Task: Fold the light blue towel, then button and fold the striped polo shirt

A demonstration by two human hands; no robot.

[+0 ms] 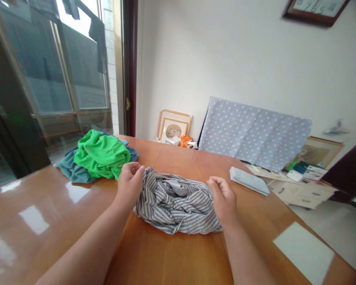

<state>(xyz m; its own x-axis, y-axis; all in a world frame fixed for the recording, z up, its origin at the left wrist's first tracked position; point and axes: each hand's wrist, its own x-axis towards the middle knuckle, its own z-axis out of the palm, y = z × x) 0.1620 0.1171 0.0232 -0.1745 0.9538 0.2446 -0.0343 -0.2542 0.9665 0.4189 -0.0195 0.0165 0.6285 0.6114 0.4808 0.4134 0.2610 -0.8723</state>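
Note:
A grey, white and brown striped shirt (178,209) lies bunched up on the wooden table in front of me, with a grey collar-like fold near its middle. My left hand (131,180) is at the shirt's upper left corner, thumb and forefinger pinched together at the cloth's edge. At the upper right end is my right hand (224,198), its fingers curled and the thumb against the forefinger. The cloth's right end passes beneath that hand. Little of the fabric between the fingertips shows on either side.
A pile with a bright green garment (102,152) over blue ones sits at the back left of the table (166,261). On the right are a folded light-blue cloth (249,181) and a pale sheet (305,251). A dotted cloth (252,130) drapes something by the wall.

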